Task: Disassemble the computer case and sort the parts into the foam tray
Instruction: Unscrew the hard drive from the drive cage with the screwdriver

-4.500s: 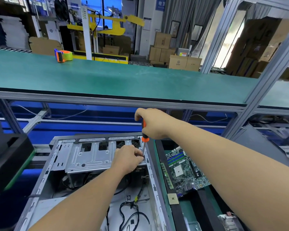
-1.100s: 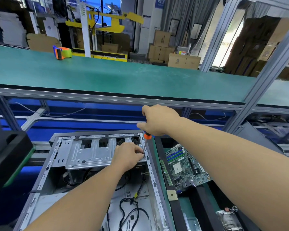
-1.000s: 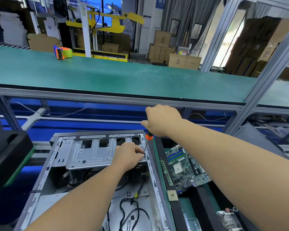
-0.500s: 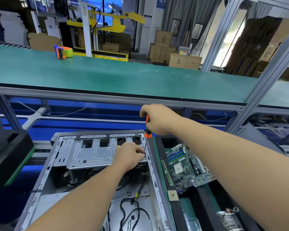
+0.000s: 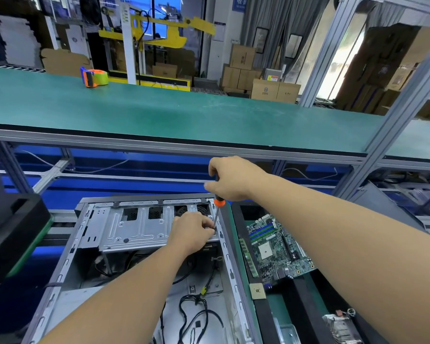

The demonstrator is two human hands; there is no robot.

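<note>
The open grey computer case [image 5: 85, 242] lies in front of me with loose black cables [image 5: 196, 316] on its floor. A silver drive cage [image 5: 137, 227] spans its far end. My right hand [image 5: 230, 178] grips the orange-and-black handle of a screwdriver [image 5: 217, 214], whose shaft points down at the cage's right end. My left hand [image 5: 191, 230] pinches the shaft near the tip; the tip and any screw are hidden by its fingers. To the right, the black foam tray [image 5: 298, 301] holds a green motherboard [image 5: 278, 247], a memory stick [image 5: 248, 258], a small processor chip [image 5: 257, 291] and a heatsink [image 5: 340, 327].
A green-topped shelf [image 5: 184, 112] on an aluminium frame runs across above the case, with a tape dispenser [image 5: 93, 76] on it. A black unit [image 5: 13, 234] stands at the left edge. A frame post [image 5: 392, 125] rises at the right. Cardboard boxes [image 5: 263, 83] are stacked behind.
My right hand has shifted its grip on the screwdriver handle and turned slightly over the last second. The left hand stays on the shaft at the cage's right end.
</note>
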